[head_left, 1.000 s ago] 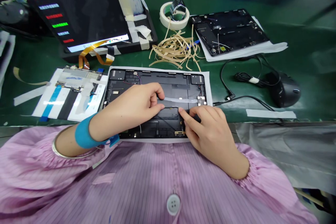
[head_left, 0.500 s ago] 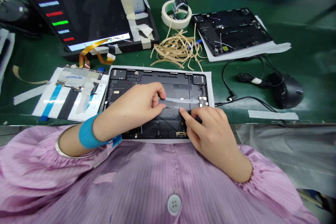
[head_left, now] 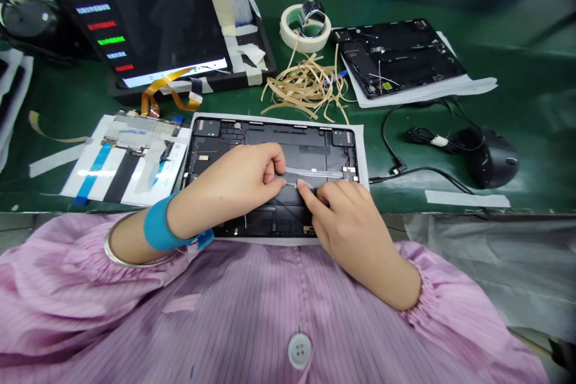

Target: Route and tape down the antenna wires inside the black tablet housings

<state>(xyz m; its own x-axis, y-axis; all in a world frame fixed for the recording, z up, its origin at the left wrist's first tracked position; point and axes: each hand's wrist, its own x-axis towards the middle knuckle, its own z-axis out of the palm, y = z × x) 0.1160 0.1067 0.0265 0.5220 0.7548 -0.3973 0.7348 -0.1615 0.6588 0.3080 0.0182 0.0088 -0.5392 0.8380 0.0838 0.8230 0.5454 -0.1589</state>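
A black tablet housing [head_left: 261, 132] lies open in front of me on a white sheet, its inner side up. My left hand [head_left: 247, 177] reaches across it with curled fingers. Its thumb and fingers are closed at one end of a thin pale strip [head_left: 291, 184]; the grip itself is partly hidden. My right hand [head_left: 346, 216] rests over the housing's lower right. Its index finger is stretched out, pressing the strip's other end, while the other fingers bend away from it. Above the strip, a clear-looking flat band [head_left: 315, 173] runs toward the right edge.
Behind the housing are a lit screen [head_left: 166, 24], a masking tape roll [head_left: 303, 42] and a heap of tan strips [head_left: 310, 87]. A circuit board [head_left: 139, 132] lies left. Another black housing [head_left: 405, 60], a mouse [head_left: 492, 159] and a cable [head_left: 432, 174] are at right.
My right index finger has slid left along the strip, closer to my left thumb. The left hand keeps its place on the housing. The whole view has shifted slightly.
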